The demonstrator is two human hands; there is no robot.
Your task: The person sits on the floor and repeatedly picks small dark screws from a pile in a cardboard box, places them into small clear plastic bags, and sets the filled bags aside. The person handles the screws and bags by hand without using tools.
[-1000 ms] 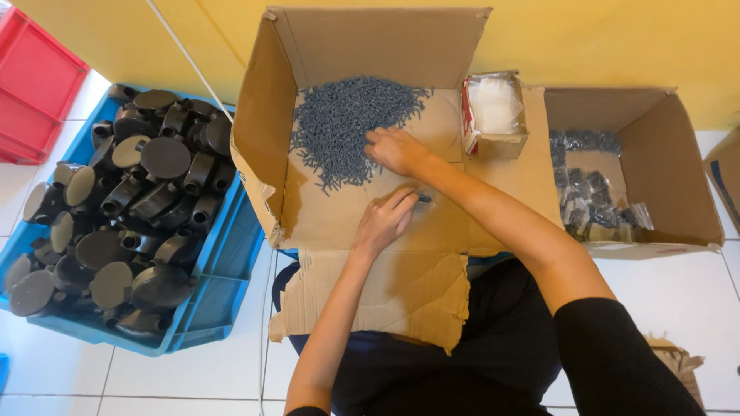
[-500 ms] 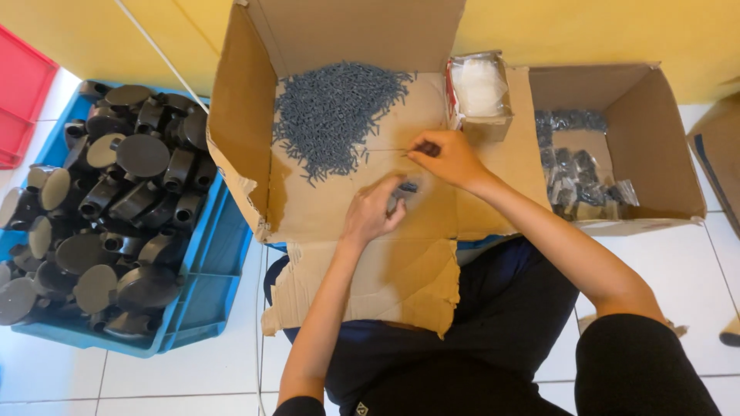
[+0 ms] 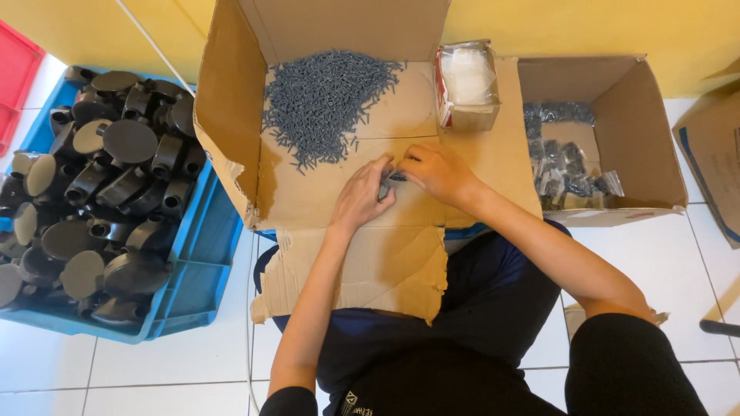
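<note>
Cardboard box (image 3: 231,100) holds grey screws (image 3: 324,96) beside white packet (image 3: 468,77).

This looks like a small packing or assembly workplace set up on a white tiled floor (image 3: 678,277) against a yellow wall (image 3: 586,23). An opened cardboard box (image 3: 231,115) serves as the work surface, heaped with grey screws (image 3: 324,96). A blue crate (image 3: 193,285) brims with identical black plastic fittings (image 3: 116,169) (all one type), and another carton (image 3: 647,123) holds small filled bags (image 3: 566,166).
</note>
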